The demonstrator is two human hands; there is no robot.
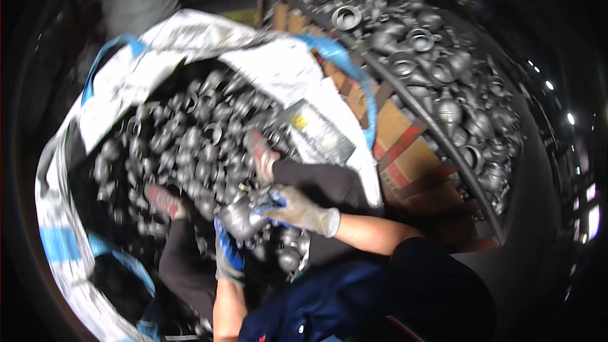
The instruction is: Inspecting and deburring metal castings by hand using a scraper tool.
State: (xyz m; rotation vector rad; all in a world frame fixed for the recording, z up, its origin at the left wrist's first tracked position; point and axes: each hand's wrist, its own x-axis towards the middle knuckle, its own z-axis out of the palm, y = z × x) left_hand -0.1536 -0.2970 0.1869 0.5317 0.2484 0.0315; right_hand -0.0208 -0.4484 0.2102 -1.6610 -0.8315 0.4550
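A rounded grey metal pipe fitting is held up in front of me between both gloved hands. My left hand, in a grey glove with a blue palm, grips it from the lower left. From the right, my right hand, gloved the same way, has its fingers closed on the fitting's upper right side. Below and around my hands lies a heap of similar grey fittings inside a large white bulk bag. The picture is somewhat blurred, and parts of both hands' fingers are hidden.
My red-grey shoes are among the fittings in the bag. Blue straps hang from its rim. At the right, a framed bin lined with cardboard holds more fittings. Full white sacks stand at the back left.
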